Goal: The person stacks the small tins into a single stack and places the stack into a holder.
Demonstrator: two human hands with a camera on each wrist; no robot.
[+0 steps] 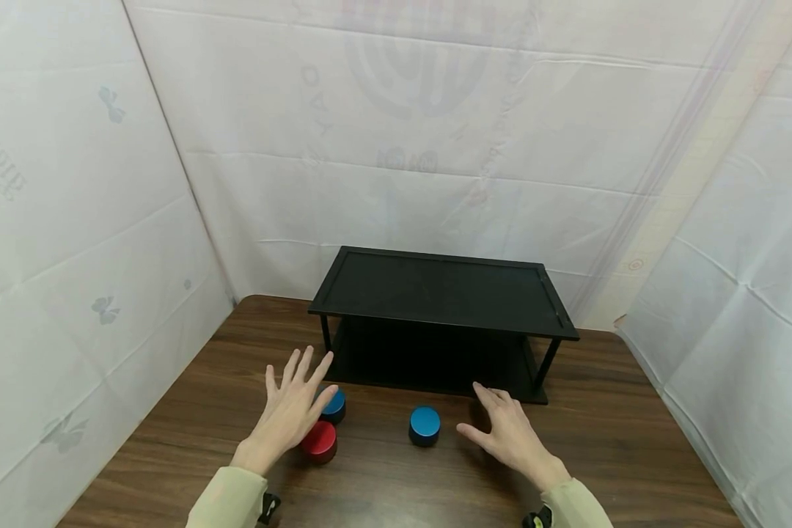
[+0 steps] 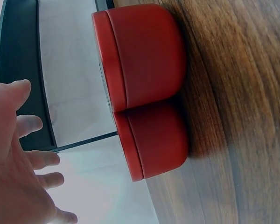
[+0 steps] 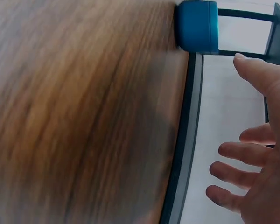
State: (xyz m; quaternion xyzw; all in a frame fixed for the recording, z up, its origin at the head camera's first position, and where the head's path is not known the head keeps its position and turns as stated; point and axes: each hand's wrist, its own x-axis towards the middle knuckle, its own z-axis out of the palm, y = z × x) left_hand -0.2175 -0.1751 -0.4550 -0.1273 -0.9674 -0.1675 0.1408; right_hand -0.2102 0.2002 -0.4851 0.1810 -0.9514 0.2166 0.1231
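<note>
My left hand (image 1: 289,411) hovers over the left part of the wooden table, fingers spread and holding nothing. Beneath its thumb side, a red tin (image 1: 320,443) stands next to a blue tin (image 1: 334,407), which the thumb partly covers. The left wrist view shows two red tins, a nearer one (image 2: 147,53) and another (image 2: 158,140) side by side; the hand hides one of them in the head view. A second blue tin (image 1: 424,425) stands near the middle. To its right is my right hand (image 1: 507,433), empty, thumb apart from loosely extended fingers.
A black two-level shelf (image 1: 442,290) stands at the back of the table (image 1: 383,491), its lower board (image 1: 376,359) just behind the tins. White cloth walls (image 1: 435,147) enclose the table at the back and both sides.
</note>
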